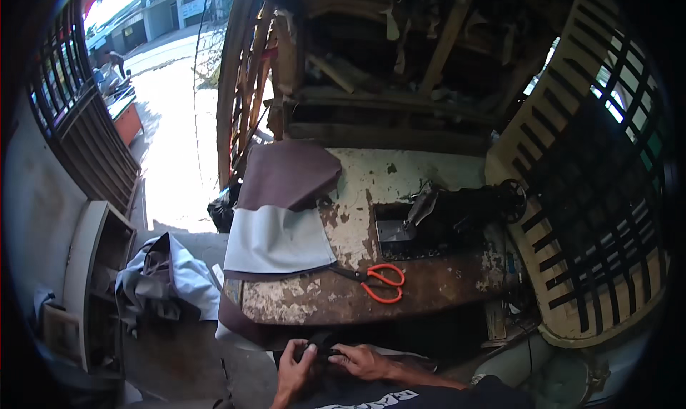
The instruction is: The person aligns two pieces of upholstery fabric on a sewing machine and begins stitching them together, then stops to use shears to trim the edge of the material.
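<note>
Left hand (294, 364) and right hand (362, 362) both pinch what may be 1 dark strap (323, 342), lying between their fingertips.

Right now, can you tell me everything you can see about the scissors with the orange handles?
The scissors have two bright orange, plastic-looking handle loops and dark, metal-looking blades. They lie on the worn, paint-chipped sewing table, near its front edge. The loops sit spread apart at the right end, and the blades point left, toward the pale grey cloth. No hand is on them. Whether the tips touch the cloth is too small to tell.
</note>
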Demonstrator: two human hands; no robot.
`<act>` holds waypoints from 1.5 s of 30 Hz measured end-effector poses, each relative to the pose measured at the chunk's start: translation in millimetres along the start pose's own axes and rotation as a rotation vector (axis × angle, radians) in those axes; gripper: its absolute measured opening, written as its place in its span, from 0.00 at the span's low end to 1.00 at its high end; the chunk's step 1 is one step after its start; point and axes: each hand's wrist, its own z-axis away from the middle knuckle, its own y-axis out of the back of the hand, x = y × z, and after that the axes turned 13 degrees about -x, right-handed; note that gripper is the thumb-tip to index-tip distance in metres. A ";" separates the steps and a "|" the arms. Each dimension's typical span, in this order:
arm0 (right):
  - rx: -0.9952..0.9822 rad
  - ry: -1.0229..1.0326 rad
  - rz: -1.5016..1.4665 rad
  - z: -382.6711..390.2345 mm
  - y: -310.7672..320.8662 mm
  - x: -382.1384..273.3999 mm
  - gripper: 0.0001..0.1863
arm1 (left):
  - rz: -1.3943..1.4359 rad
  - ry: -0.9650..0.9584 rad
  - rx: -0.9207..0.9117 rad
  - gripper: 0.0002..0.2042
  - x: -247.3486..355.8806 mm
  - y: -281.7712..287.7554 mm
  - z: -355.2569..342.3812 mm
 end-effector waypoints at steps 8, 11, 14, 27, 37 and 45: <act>0.022 0.130 0.106 -21.4 12.7 -42.1 0.13 | 0.223 0.093 0.160 0.17 42.4 8.7 26.4; -0.005 0.128 0.157 -14.6 -2.5 -52.4 0.15 | 0.300 0.171 0.167 0.18 26.9 6.9 43.7; -0.022 0.143 0.200 -12.4 -1.6 -55.5 0.17 | 0.287 0.133 0.204 0.19 30.6 -0.7 48.3; 0.079 0.129 0.222 -12.8 -0.6 -58.8 0.14 | 0.171 -0.058 0.259 0.15 5.0 -5.4 46.3; -0.022 0.235 0.227 -8.7 -7.4 -55.4 0.17 | -0.354 -0.076 0.256 0.15 5.3 -11.9 54.8; -0.267 0.169 0.398 -11.4 -19.8 -37.8 0.10 | -0.429 0.087 0.079 0.14 -36.9 -9.6 52.6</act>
